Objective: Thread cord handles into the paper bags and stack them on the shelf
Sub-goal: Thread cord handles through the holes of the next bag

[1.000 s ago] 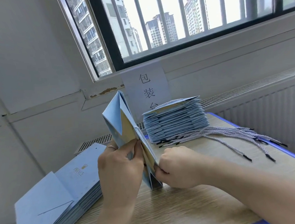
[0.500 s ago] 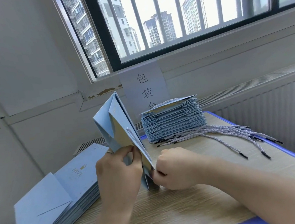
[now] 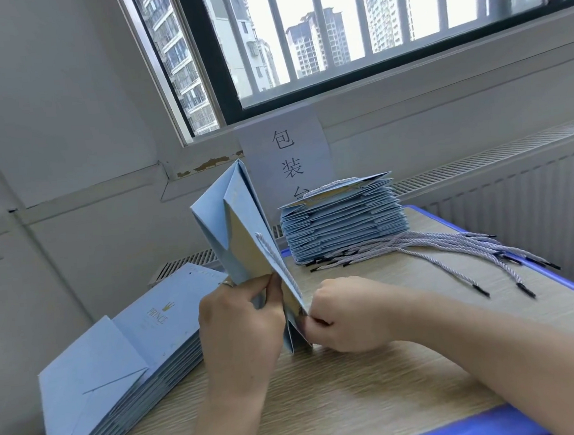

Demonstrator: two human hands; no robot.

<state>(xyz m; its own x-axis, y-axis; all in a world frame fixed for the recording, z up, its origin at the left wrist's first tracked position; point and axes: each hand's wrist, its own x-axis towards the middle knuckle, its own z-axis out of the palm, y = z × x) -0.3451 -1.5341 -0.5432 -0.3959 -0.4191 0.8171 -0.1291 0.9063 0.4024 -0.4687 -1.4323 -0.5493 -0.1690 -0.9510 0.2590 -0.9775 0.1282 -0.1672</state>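
Centrally, left hand clasps paper bag; right hand apparently pinches edge.

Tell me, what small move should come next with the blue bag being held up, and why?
Probably the right hand tugs the cord snug through the bag. The left hand holds that bag upright on the table, the cord runs down its inner panel, and the right hand pinches the bag's edge where the cord ends.

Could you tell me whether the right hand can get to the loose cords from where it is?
Probably yes: the loose cords lie on the table just beyond the right hand with nothing between, though it must first release the bag it pinches.
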